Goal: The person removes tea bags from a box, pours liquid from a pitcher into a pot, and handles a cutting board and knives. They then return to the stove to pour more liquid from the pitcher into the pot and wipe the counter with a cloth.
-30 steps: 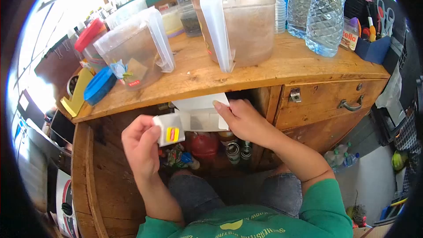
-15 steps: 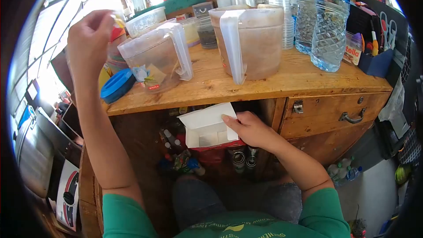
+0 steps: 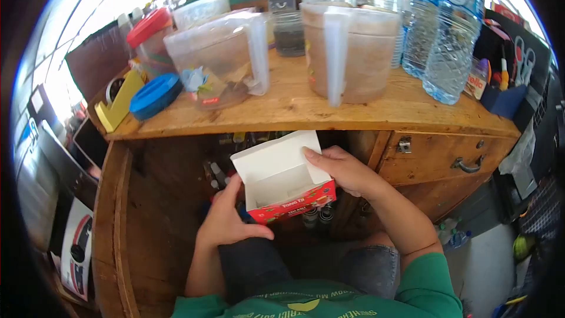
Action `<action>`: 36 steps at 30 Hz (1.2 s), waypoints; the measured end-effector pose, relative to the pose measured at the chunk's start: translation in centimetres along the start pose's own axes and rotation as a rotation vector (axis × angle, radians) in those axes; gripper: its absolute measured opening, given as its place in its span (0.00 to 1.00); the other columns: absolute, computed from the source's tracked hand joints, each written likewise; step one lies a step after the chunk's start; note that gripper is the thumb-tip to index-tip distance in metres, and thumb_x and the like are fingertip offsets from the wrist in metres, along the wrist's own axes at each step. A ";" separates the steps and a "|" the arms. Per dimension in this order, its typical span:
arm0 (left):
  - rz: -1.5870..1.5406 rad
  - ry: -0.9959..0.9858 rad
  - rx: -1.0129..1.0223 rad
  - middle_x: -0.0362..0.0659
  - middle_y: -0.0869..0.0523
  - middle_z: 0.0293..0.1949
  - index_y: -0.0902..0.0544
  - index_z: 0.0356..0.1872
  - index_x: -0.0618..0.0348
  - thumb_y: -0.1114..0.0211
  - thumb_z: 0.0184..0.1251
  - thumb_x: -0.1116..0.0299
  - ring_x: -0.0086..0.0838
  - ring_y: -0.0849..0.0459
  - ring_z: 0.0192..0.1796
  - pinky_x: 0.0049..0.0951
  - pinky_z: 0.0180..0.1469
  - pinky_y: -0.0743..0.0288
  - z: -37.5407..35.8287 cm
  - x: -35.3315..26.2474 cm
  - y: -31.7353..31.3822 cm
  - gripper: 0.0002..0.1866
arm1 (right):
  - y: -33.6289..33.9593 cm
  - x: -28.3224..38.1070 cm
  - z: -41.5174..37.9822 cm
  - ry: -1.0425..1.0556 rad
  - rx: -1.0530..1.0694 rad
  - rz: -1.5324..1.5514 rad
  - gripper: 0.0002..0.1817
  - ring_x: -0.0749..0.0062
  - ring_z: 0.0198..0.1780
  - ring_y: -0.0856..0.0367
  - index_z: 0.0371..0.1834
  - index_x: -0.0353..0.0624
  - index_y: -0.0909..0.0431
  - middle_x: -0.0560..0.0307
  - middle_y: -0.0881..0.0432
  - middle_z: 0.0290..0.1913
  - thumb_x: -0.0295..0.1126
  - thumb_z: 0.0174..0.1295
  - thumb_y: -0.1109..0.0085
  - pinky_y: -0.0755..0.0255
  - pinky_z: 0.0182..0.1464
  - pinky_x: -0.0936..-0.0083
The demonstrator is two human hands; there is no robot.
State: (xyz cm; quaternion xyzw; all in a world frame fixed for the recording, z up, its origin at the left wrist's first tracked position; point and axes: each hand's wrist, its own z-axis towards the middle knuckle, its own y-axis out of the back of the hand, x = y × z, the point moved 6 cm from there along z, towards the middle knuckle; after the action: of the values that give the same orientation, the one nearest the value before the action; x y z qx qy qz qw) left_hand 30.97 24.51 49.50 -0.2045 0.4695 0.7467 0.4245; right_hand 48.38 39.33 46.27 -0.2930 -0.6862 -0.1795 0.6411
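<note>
The desk edge [image 3: 265,125] is just beyond the open box [image 3: 294,204]. At the box's right end, my right hand [image 3: 347,171] pinches it between thumb and fingers; at its left end, my left hand [image 3: 226,219] has thumb spread wide, whether touching I cannot tell.

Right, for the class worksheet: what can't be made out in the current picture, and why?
All in the head view:
- Right hand: some fingers, hidden behind the red box.
- Red box: its underside, facing away; its smaller front print, too small and blurred to read.
- Water bottles: their tops, cut off by the upper edge.
- Drawer: its contents, hidden by the closed front.
</note>
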 end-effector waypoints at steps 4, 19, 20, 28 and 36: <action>-0.246 0.066 -0.065 0.48 0.18 0.57 0.35 0.68 0.64 0.14 0.43 0.68 0.33 0.17 0.58 0.35 0.61 0.24 -1.9 2.4 -1.9 0.50 | 0.5 -1.2 0.0 -0.077 0.026 -0.096 0.28 0.76 0.45 0.17 0.53 0.33 0.20 0.53 0.15 0.47 0.52 0.73 0.47 0.22 0.48 0.77; -0.249 0.643 -0.679 0.42 0.16 0.44 0.32 0.57 0.61 0.24 0.50 0.83 0.28 0.16 0.47 0.31 0.54 0.20 -11.4 32.4 5.8 0.33 | -0.7 -1.0 -0.2 -0.129 0.224 -0.490 0.40 0.64 0.54 0.21 0.66 0.40 0.27 0.47 0.21 0.59 0.66 0.74 0.68 0.21 0.48 0.70; -0.058 0.628 -0.711 0.41 0.17 0.44 0.32 0.59 0.61 0.27 0.50 0.84 0.28 0.17 0.46 0.29 0.53 0.21 -12.2 35.0 7.1 0.34 | -0.9 -1.0 -0.2 -0.117 0.230 -0.497 0.38 0.65 0.53 0.21 0.64 0.40 0.26 0.48 0.20 0.58 0.64 0.75 0.66 0.21 0.48 0.70; -0.609 0.331 -0.694 0.47 0.20 0.56 0.35 0.66 0.60 0.28 0.50 0.81 0.33 0.20 0.58 0.36 0.60 0.23 -6.6 24.4 9.8 0.40 | -1.4 -0.7 0.2 -0.105 0.233 -0.500 0.29 0.69 0.52 0.20 0.60 0.38 0.24 0.51 0.18 0.54 0.54 0.76 0.55 0.21 0.49 0.69; -0.878 0.233 -0.378 0.45 0.24 0.61 0.37 0.68 0.59 0.19 0.43 0.75 0.34 0.26 0.66 0.39 0.69 0.33 -3.6 13.4 -3.3 0.48 | -1.6 0.5 0.1 0.195 0.017 -0.705 0.48 0.66 0.56 0.22 0.74 0.38 0.43 0.46 0.25 0.62 0.38 0.55 0.23 0.22 0.55 0.68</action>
State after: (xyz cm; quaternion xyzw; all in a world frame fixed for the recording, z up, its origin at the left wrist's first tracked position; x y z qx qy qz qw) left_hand 25.91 27.96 36.67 -0.5386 0.2396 0.5417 0.5992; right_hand 47.30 38.26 46.95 -0.0145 -0.6821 -0.4109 0.6047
